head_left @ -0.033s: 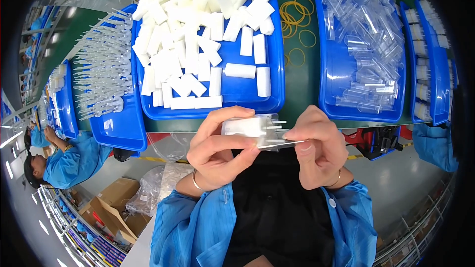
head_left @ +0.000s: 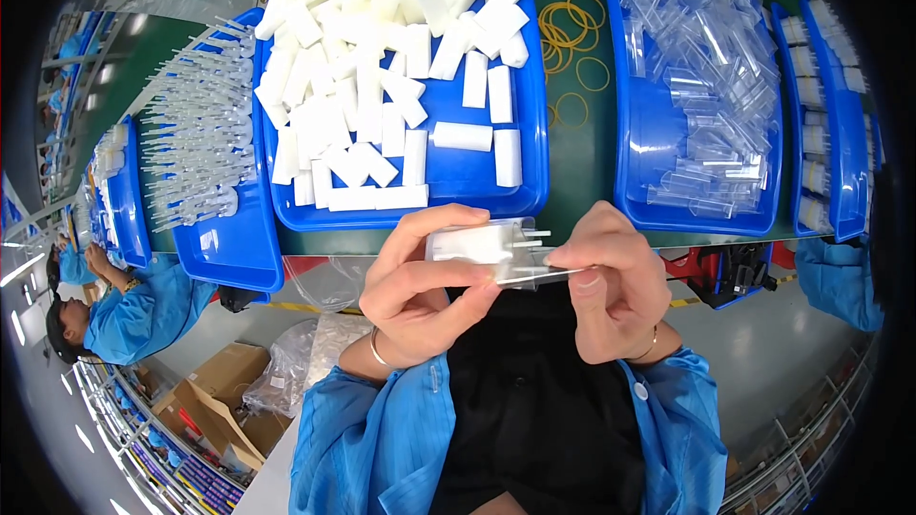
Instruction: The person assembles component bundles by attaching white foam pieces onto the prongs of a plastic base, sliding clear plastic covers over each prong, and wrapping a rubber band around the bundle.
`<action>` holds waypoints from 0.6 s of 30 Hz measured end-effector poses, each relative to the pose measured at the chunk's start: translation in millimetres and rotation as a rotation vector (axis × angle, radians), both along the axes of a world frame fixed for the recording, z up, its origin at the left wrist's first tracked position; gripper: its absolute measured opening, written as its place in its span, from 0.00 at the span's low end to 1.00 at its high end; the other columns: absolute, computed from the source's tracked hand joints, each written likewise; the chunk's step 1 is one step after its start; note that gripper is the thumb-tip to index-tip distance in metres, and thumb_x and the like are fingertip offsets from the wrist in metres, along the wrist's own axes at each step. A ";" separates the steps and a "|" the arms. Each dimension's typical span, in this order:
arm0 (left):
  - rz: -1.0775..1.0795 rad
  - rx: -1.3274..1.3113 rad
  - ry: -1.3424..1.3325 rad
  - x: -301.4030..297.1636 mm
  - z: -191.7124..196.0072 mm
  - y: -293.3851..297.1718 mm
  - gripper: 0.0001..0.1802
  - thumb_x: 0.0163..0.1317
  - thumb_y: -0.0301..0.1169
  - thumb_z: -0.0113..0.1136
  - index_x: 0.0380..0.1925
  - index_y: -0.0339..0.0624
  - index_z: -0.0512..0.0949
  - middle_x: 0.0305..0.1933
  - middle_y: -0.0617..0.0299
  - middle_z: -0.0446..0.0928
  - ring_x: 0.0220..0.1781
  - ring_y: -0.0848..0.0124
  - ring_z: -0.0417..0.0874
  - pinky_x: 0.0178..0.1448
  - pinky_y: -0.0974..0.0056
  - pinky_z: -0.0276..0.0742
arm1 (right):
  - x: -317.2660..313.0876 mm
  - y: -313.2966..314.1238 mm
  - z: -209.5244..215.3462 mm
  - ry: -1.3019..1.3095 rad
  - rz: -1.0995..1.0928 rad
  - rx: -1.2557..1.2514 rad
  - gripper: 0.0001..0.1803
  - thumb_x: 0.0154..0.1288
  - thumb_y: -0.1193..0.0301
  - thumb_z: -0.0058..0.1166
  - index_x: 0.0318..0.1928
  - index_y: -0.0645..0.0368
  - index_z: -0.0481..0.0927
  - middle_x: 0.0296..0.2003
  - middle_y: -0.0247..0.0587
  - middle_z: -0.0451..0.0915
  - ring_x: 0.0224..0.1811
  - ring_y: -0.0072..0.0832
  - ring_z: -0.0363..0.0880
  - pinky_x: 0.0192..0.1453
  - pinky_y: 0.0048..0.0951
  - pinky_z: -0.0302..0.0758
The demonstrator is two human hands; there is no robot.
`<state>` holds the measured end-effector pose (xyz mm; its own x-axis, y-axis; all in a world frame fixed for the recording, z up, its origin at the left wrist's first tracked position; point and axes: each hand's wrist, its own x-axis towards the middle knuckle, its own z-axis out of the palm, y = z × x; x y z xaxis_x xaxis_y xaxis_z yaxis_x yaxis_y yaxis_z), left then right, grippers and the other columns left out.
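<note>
Between the fingers and thumb of my left hand (head_left: 420,277) is a white block (head_left: 477,243) in a clear plastic sleeve (head_left: 441,246). Two thin white pins or tubes (head_left: 539,234) stick out of its right end. My right hand (head_left: 615,281) is closed, its thumb and forefinger pinching the end of a thin clear plastic piece (head_left: 539,276). That piece lies along the lower side of the block and reaches my left fingertips. Whether it is joined to the sleeve, I cannot tell. Both hands are held just in front of the table edge.
A blue tray (head_left: 410,219) of white blocks lies ahead, with yellow rubber bands (head_left: 571,24) beside it. Clear plastic pieces fill a blue tray (head_left: 706,222) at right. Thin white tubed parts (head_left: 205,124) lie over a blue tray at left. A co-worker (head_left: 134,310) sits far left.
The edge of the clear piece and my right fingers have shifted up very slightly. My left hand and the block stay almost in place.
</note>
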<state>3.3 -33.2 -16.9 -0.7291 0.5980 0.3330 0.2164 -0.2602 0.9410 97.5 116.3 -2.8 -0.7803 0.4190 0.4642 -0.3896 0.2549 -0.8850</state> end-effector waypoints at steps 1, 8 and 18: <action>0.000 -0.023 0.038 -1.0 0.6 -0.1 0.11 0.42 0.17 0.65 0.29 0.34 0.79 0.47 0.40 0.72 0.46 0.58 0.78 0.48 0.61 0.74 | -0.8 -0.1 1.2 -0.023 -0.038 0.033 0.06 0.55 0.80 0.53 0.36 0.66 0.76 0.25 0.40 0.76 0.20 0.25 0.66 0.23 0.21 0.60; -0.174 0.072 -0.266 -4.3 3.6 -6.6 0.10 0.56 0.25 0.57 0.38 0.31 0.78 0.55 0.33 0.67 0.56 0.51 0.73 0.56 0.57 0.70 | 1.8 12.3 5.6 -0.132 -0.073 -0.006 0.06 0.54 0.78 0.56 0.34 0.64 0.77 0.24 0.38 0.76 0.20 0.23 0.64 0.22 0.20 0.59; -0.166 0.151 -0.601 6.6 3.1 1.5 0.28 0.51 0.25 0.64 0.53 0.27 0.67 0.59 0.35 0.63 0.62 0.54 0.67 0.63 0.57 0.65 | 4.2 10.0 7.1 -0.280 -0.112 0.054 0.11 0.59 0.74 0.49 0.39 0.66 0.81 0.43 0.48 0.71 0.38 0.28 0.64 0.39 0.24 0.63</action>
